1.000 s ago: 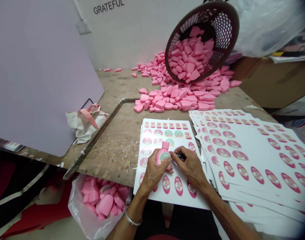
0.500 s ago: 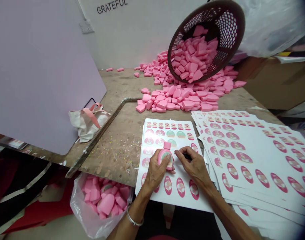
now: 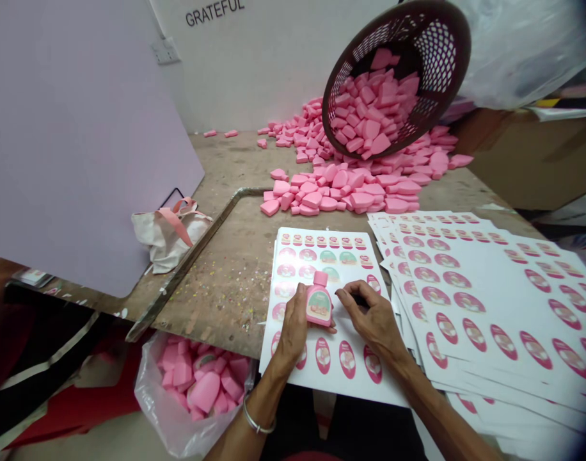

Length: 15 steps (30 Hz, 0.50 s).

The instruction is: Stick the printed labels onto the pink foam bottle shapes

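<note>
A small pink toy bottle (image 3: 320, 279) with a green and cream label on its front rests in my left hand (image 3: 295, 326). The thumb lies along its left side, and the other fingers are behind it. To its right, my right hand (image 3: 372, 317) hovers with thumb and bent fingers curled close together. Whether anything is between those fingertips is hidden. Under both hands lies a sheet of stickers (image 3: 293, 301) with pink ovals, small tags and a few green half-round labels.
More sticker sheets (image 3: 494, 269) overlap at the right. Pink bottles (image 3: 341, 186) pile up at the back, spilling from a tipped brown basket (image 3: 444, 77). A plastic bag (image 3: 153, 390) of pink bottles hangs below the table edge. A cloth bag (image 3: 163, 240) sits left, beside a bent metal strip (image 3: 192, 256).
My left thumb has lifted off the label and moved to the bottle's left side, so the whole label shows. My right hand has barely moved.
</note>
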Each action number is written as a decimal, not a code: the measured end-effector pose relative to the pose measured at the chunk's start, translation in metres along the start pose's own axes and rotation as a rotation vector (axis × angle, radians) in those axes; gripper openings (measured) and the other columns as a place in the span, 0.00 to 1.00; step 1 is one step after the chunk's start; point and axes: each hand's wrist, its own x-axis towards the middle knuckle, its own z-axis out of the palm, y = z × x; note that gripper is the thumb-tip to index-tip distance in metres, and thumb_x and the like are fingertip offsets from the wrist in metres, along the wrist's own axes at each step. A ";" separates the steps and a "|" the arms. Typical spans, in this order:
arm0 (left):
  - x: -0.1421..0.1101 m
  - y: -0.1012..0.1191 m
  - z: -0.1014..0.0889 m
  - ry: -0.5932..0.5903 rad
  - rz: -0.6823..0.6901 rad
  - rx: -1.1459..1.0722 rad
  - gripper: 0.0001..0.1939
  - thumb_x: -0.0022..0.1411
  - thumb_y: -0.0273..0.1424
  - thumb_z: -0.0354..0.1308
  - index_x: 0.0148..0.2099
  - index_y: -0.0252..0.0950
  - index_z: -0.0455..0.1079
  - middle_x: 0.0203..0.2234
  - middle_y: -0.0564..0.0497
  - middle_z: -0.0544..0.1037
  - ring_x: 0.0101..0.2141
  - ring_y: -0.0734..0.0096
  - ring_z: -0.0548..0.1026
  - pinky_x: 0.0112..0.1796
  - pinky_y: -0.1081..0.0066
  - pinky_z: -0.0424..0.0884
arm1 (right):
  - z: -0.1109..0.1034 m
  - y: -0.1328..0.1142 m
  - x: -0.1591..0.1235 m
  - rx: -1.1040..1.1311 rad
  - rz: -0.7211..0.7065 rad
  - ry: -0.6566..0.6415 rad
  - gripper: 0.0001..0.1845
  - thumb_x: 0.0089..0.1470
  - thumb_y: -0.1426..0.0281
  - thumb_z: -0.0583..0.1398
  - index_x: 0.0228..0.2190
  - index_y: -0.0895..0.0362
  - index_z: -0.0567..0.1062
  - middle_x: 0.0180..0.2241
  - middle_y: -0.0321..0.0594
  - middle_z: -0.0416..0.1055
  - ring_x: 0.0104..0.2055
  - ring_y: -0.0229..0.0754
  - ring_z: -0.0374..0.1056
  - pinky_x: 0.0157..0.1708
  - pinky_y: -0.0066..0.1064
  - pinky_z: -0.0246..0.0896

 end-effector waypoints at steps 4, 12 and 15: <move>-0.001 0.001 -0.002 0.050 0.042 0.039 0.23 0.58 0.51 0.52 0.41 0.36 0.72 0.35 0.45 0.79 0.45 0.53 0.75 0.41 0.63 0.73 | 0.003 -0.004 -0.004 0.037 -0.026 -0.006 0.24 0.44 0.55 0.65 0.40 0.53 0.69 0.38 0.40 0.71 0.39 0.44 0.69 0.39 0.35 0.66; -0.007 0.021 0.001 -0.047 0.012 0.173 0.21 0.60 0.48 0.52 0.45 0.37 0.70 0.43 0.43 0.76 0.47 0.55 0.73 0.42 0.63 0.73 | 0.012 0.000 -0.001 -0.070 -0.050 0.061 0.29 0.43 0.55 0.66 0.46 0.53 0.67 0.41 0.43 0.70 0.42 0.47 0.68 0.42 0.41 0.66; -0.008 0.025 0.007 -0.258 -0.033 0.056 0.20 0.60 0.47 0.54 0.44 0.37 0.66 0.30 0.50 0.75 0.26 0.65 0.77 0.24 0.69 0.73 | 0.010 0.006 0.002 -0.052 -0.031 0.119 0.26 0.48 0.54 0.63 0.45 0.53 0.67 0.43 0.44 0.69 0.43 0.46 0.67 0.43 0.41 0.65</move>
